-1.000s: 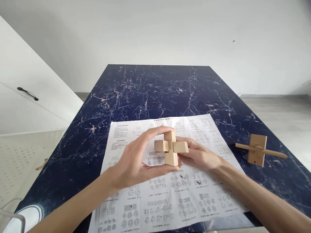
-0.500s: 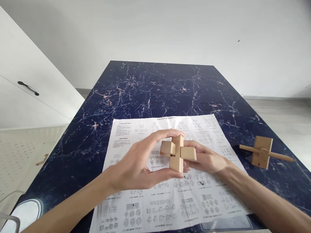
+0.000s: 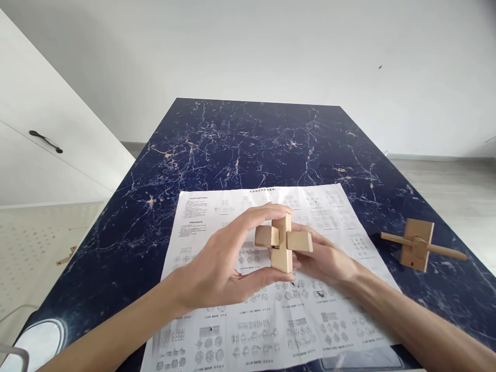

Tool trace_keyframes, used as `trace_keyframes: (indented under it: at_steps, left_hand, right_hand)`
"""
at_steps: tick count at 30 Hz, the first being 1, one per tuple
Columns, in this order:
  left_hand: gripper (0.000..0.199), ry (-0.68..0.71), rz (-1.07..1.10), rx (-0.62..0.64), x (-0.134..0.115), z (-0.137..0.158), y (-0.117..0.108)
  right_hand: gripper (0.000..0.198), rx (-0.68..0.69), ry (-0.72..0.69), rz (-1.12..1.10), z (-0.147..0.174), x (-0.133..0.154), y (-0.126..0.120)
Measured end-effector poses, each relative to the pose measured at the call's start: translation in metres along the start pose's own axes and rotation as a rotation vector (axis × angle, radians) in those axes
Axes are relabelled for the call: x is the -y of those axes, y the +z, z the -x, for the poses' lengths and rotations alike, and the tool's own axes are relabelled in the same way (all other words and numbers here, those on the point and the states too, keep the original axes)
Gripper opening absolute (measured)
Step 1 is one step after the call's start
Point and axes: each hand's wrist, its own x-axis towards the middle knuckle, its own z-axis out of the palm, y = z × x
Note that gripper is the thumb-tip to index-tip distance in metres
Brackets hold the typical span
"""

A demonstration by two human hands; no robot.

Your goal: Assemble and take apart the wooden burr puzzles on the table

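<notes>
A light wooden interlocking puzzle (image 3: 281, 243), with one upright bar crossed by blocks jutting left and right, is held above a printed sheet. My left hand (image 3: 232, 258) grips the upright bar, fingers at its top end and thumb at its bottom end. Behind the puzzle, my right hand (image 3: 325, 256) is closed on its back right side; its fingertips are largely hidden by the wood. Under both hands lies the white instruction sheet (image 3: 217, 206), covered in small line drawings and text.
A second wooden puzzle (image 3: 418, 247), a flat board with a rod through it, lies at the right on the dark blue marbled table (image 3: 248, 139). A white cabinet (image 3: 46, 113) with a black handle stands at the left. A wall rises behind the table.
Both hands and the puzzle have shifted very slightly, with the puzzle turned a little. The grip of each hand stays the same.
</notes>
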Motion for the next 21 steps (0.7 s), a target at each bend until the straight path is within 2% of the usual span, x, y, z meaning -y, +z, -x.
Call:
trace_keyframes:
  at_steps: [8,21]
  left_hand:
    - [0.068,-0.065,0.071,0.014,0.0,0.0006,-0.0023]
    - [0.069,-0.094,0.142,0.045,-0.0007,0.0009,-0.0041]
  right_hand:
    - [0.021,0.101,0.002,0.031,0.0007,-0.0006,-0.0041]
    - [0.025,0.156,0.001,0.035,0.0005,-0.0016,-0.0074]
